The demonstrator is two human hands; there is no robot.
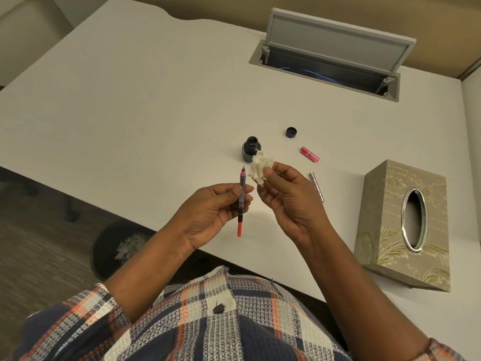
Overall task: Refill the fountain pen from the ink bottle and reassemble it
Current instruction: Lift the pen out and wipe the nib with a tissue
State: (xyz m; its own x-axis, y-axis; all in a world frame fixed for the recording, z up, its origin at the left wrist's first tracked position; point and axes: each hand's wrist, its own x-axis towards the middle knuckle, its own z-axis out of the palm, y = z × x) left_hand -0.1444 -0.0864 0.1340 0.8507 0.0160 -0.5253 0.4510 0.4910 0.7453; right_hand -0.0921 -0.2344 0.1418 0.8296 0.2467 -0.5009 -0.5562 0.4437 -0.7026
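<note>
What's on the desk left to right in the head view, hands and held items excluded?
Ink bottle → bottle cap → pink pen cap → tissue box. The silver barrel by the right hand is left out: it overlaps the pink cap's span.

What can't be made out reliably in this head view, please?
- Ink level in the ink bottle: the glass is too dark.
- Nib of the pen section: too small to judge clean or wet.
- Pen barrel: partly hidden behind the right hand.
- Tissue box contents: opening shows only shadow.
</note>
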